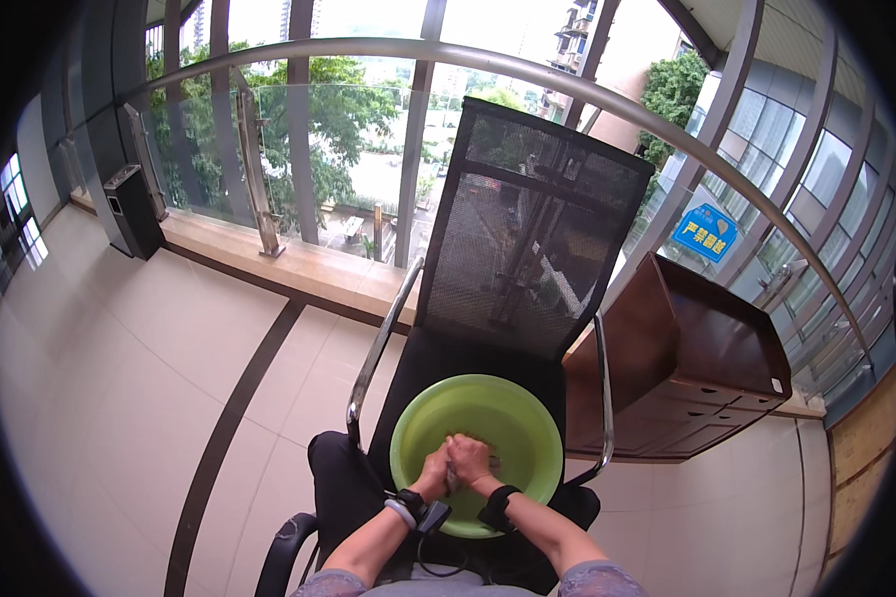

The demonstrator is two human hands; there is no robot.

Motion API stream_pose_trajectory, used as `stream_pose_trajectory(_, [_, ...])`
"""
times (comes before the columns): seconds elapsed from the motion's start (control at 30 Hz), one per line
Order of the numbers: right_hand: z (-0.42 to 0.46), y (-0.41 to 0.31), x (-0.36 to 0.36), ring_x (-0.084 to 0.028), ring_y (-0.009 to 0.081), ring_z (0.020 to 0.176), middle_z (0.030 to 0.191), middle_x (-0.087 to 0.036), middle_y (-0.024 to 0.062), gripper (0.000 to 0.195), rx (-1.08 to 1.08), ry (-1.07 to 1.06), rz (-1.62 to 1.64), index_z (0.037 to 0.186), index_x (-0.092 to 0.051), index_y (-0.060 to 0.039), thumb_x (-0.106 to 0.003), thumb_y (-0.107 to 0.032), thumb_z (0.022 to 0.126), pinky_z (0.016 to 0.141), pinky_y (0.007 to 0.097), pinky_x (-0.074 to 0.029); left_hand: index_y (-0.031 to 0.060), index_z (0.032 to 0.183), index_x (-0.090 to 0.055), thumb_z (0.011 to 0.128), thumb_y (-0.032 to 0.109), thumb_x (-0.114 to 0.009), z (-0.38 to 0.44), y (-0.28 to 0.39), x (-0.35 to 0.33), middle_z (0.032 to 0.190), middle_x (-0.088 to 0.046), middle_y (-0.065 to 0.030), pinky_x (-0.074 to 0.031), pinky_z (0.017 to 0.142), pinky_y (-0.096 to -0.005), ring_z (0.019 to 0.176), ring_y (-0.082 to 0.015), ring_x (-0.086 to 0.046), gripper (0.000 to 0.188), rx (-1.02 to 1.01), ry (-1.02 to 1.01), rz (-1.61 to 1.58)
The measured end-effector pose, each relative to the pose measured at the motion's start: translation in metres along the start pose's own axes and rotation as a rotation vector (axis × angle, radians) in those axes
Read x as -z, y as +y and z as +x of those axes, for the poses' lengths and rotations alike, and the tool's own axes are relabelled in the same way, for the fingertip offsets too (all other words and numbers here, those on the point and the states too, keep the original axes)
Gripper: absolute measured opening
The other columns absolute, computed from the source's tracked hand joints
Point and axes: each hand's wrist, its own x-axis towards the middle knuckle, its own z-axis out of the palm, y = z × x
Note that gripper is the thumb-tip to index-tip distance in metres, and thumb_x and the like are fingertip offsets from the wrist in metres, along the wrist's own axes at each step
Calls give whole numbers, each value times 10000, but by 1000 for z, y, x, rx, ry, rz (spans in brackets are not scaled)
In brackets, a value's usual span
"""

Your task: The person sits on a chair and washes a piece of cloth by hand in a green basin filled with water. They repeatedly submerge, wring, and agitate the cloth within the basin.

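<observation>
A round green plastic basin [405, 477] rests on the black seat of a mesh-backed chair in front of me. Inside it, my left hand [434, 470] and my right hand [470, 457] are pressed together with curled fingers. Between and below them shows a small greyish, limp-looking item [452, 479], clasped by both hands. Fingers cover most of it, so its exact kind is unclear. Water seems to lie in the basin, with brownish bits near my knuckles. Both wrists wear black bands; a pale ring also circles the left wrist.
The mesh chair [508, 254] has chrome armrests on both sides of the basin. To the right stands a dark wooden cabinet [717, 373]. A glass balustrade with a metal handrail [433, 51] runs behind. At left is a black bin [131, 213]. A cable [440, 573] hangs near my lap.
</observation>
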Motion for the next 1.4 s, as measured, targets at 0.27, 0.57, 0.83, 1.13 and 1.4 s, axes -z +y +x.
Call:
stream_pose_trajectory(0.27, [6,9,39,-604,294,729,762,-609,147,285,-261,-217,335,875,-537,-62,-552,-338,804,642,377,-469,33,877,-562,840,382,-524,-7,14,-9,775,-587,-64,-444,634,-289,702,-150,-544,353,-462,36,659])
stream_pose_trajectory(0.57, [-17,37,109,-580,280,830,868,-585,152,348,-111,-446,289,963,-511,-38,-629,-165,662,721,329,-453,62,910,-579,763,217,-641,-59,60,-45,726,-567,-90,-446,610,-294,666,-178,-566,222,-734,-180,1176])
stream_pose_trajectory(0.83, [-35,67,120,-558,280,651,706,-552,138,272,13,-432,128,781,-542,-31,-686,-174,599,580,350,-429,60,872,-624,762,119,-629,-90,86,-76,779,-529,-48,-434,639,-256,725,-146,-542,125,-692,-415,1084])
stream_pose_trajectory(1.13, [-36,40,153,-572,265,677,711,-562,137,284,-53,-341,30,797,-536,-40,-668,-213,614,595,347,-436,50,931,-597,710,51,-628,-113,118,-93,795,-537,-73,-447,677,-280,766,-194,-551,222,-813,-421,1169])
stream_pose_trajectory(1.4, [-20,23,169,-512,74,700,714,-538,13,185,-122,-173,695,811,-535,-16,-606,-37,641,652,215,-422,116,986,-498,656,54,-575,-99,94,-53,866,-496,-137,-444,684,-400,811,-327,-537,345,-789,-395,1662])
